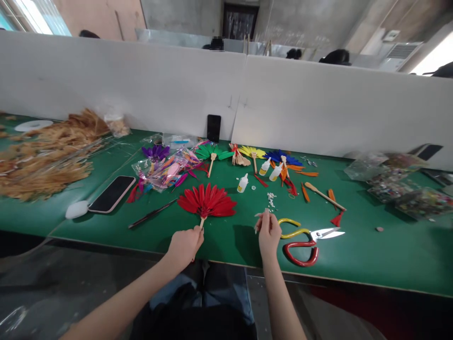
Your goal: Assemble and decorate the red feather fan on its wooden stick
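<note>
My left hand (187, 244) is wrapped round the wooden handle of a red feather fan (207, 200), whose feathers spread out above the green table. Near the yellow-and-red-handled scissors (306, 242), my right hand (268, 231) is raised with thumb and fingers pinched together. Whatever lies between those fingertips is too small to make out. Just beyond them is a scatter of small white beads (271, 198). A white glue bottle (242, 183) stands left of the beads, and two more glue bottles (265, 166) stand farther back.
Green (213, 153), yellow (252, 152) and blue feather fans (278, 157) lie along the back. Bagged feathers (170, 170), tweezers (152, 215), a phone (112, 194) and brown fibres (53, 153) are leftward. Bags of beads (417, 202) lie right. A white partition (123, 85) closes off the back.
</note>
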Available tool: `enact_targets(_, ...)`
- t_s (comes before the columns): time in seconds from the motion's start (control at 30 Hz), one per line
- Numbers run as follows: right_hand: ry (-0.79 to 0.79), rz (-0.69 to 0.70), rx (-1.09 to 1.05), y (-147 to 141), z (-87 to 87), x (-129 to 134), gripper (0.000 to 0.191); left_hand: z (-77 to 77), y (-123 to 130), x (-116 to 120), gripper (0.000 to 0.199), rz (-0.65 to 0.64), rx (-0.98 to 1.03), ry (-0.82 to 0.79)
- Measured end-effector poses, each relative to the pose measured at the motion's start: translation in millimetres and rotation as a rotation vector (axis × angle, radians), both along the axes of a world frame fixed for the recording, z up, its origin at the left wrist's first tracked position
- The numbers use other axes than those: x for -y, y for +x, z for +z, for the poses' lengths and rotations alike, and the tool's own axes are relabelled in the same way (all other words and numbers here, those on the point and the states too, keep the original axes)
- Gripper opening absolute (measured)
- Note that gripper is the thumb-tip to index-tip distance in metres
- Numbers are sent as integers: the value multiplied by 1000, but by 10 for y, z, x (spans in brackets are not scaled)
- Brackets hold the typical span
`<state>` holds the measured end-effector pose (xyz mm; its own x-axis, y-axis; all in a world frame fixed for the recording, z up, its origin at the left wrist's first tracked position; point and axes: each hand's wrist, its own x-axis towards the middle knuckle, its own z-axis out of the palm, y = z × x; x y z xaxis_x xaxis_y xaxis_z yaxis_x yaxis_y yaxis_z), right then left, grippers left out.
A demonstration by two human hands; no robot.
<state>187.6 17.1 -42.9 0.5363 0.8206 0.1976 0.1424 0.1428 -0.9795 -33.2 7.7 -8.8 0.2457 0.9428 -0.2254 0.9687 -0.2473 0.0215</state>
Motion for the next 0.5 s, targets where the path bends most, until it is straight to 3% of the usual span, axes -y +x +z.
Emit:
enact_targets(0.13, -57, 192, -70, -162, -57, 184, 36, 28, -32, 18, 31, 16, 27, 64)
enact_targets(0.27, -176, 517, -236, -456, -62, 292, 40, 159, -7, 50, 30, -28, 37, 152)
enact_targets(0.4, -163, 769, -474, -782, 96, 218, 49, 259, 55, 61, 27, -84, 50, 211)
enact_targets(0.5, -132, 877, -535, -951, 271, 143, 48, 253, 91, 29, 24, -104, 71, 246)
